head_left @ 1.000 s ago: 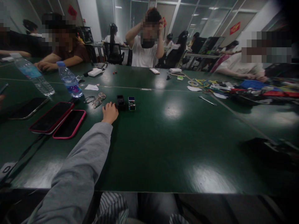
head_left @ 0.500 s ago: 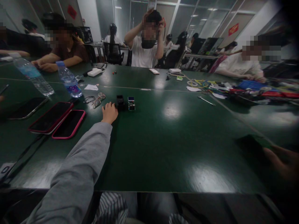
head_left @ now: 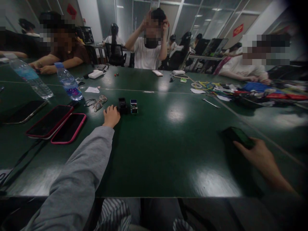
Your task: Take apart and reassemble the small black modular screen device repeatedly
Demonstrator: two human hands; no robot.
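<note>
Two devices, a black boxy module [head_left: 122,105] and a small circuit board with a screen [head_left: 134,106], sit just right of the left hand [head_left: 111,116], nearer it than the right hand [head_left: 261,157]. The left hand is loosely bent beside the module, its grip impossible to tell; the right hand, at right, grasps a dark block [head_left: 239,136], its long axis running far-left to near-right

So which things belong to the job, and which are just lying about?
Seem part of it:
dark oblong thing, in the right fingers
black gadget, beside the left fingers
maybe the small board beside it

Seem just lying about:
glasses
pink-edged phone
purple-labelled bottle
wrench
</note>
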